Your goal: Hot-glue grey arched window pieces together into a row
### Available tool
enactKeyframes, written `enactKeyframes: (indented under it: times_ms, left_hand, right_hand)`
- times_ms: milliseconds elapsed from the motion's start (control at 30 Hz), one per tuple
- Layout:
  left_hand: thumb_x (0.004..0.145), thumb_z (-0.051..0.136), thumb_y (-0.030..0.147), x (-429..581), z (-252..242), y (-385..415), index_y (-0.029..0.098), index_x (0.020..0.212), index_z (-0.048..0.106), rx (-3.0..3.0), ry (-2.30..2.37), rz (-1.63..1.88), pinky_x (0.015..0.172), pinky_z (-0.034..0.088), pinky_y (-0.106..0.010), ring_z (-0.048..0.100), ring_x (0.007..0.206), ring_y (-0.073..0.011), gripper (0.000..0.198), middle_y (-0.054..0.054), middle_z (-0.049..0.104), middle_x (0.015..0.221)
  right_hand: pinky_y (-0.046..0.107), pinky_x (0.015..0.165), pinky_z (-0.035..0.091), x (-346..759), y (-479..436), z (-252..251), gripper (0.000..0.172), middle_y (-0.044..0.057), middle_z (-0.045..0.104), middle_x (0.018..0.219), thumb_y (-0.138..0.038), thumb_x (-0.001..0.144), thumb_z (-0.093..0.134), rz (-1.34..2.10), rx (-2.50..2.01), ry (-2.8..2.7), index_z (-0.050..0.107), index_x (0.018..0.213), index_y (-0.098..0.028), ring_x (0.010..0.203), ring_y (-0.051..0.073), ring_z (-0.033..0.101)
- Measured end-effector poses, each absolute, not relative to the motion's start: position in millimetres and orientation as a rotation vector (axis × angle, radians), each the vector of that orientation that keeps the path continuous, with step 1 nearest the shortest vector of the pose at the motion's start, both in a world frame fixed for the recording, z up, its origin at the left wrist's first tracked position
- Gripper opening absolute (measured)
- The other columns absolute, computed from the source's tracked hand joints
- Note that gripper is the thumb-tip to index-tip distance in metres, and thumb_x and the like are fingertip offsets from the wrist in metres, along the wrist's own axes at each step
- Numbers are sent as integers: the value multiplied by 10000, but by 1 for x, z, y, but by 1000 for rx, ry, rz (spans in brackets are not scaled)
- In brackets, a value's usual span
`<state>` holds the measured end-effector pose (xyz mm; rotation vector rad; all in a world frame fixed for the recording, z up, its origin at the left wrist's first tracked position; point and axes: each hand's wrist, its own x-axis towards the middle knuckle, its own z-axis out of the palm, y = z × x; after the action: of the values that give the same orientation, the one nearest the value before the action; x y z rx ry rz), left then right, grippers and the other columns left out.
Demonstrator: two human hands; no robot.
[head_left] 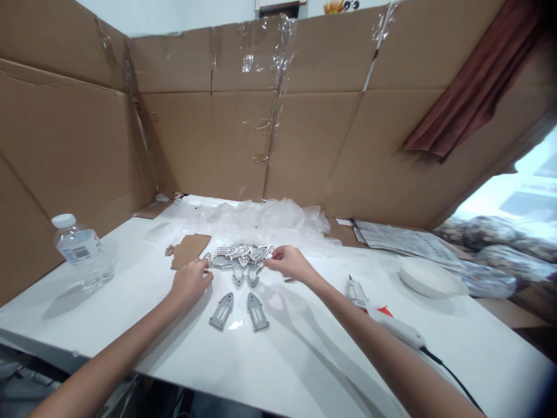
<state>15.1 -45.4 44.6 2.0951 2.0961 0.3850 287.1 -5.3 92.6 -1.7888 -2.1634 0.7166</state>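
Note:
A pile of small grey and white arched window-shaped pieces (243,254) lies at the middle of the table. My left hand (190,284) is at the pile's left side, its fingertips closed on a small arched piece (208,258) with a brown pattern. On the right side, my right hand (290,264) has its fingers pinched at another small patterned piece (270,250), partly hidden by the fingertips. Nearer to me, two larger grey arched pieces (222,312) (258,312) lie flat, apart from each other. Two smaller grey ones (238,276) (253,276) lie at the pile's front edge.
A torn cardboard piece (190,249) lies behind my left hand. A water bottle (82,252) stands far left. On the right are a hot glue gun (395,328) with a cord and a white round dish (430,278). Clear plastic wrap (278,217) lies before the cardboard walls (243,139).

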Motion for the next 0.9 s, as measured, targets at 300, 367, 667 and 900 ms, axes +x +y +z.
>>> enactKeyframes:
  times_ms: [300,367,667,900]
  left_hand:
    - [924,613,381,11,33,-32,163,1215,584,2130,2182,334,921,514,-464,608,1064,-238,365,-98,599,1229]
    - [926,612,371,10,32,-30,162,1218,582,2118,2199,322,919,516,-463,609,1063,-237,360,-98,599,1230]
    - [946,586,354,4,35,-20,155,1168,604,2019,2180,341,931,513,-459,610,1072,-231,299,-93,618,1193]
    - [957,569,370,-9,46,-27,150,1244,553,1683,2002,340,798,568,-388,650,923,-195,362,-85,633,1122]
  right_hand:
    - [220,437,374,310,-22,111,277,61,664,594,-347,712,612,1101,-2001,-2323,607,529,-140,462,103,531]
    - [226,455,390,306,-23,102,334,51,642,573,-364,766,605,1129,-2042,-2372,601,524,-133,458,98,525]
    - [290,668,550,298,-5,75,274,20,667,877,-397,946,581,1018,-2132,-2496,644,968,-131,721,121,635]
    - [423,896,523,301,18,81,308,83,614,1200,-384,945,577,376,-2179,-2347,607,1173,-179,1044,210,612]
